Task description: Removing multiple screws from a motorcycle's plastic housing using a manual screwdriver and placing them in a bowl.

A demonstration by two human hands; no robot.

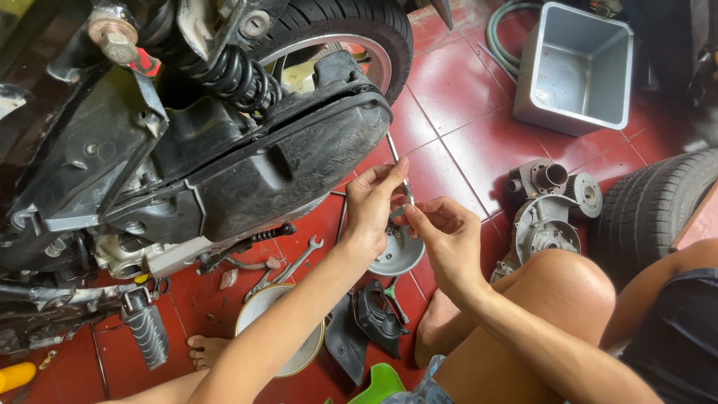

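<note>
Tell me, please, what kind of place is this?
Probably a small motorcycle repair workshop: a scooter stands partly dismantled on a red tiled floor, wrenches and engine parts lie around, and a spare tyre rests nearby.

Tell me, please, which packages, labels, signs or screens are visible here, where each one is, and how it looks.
No packages, labels, signs or screens can be made out in this view.
Nearest thing to a container: an open grey metal box, square, on the red tiled floor at the upper right.

Scooter point(194, 150) left; tub point(576, 71) behind right; engine parts point(550, 217) between tub, knee point(572, 288).
</note>
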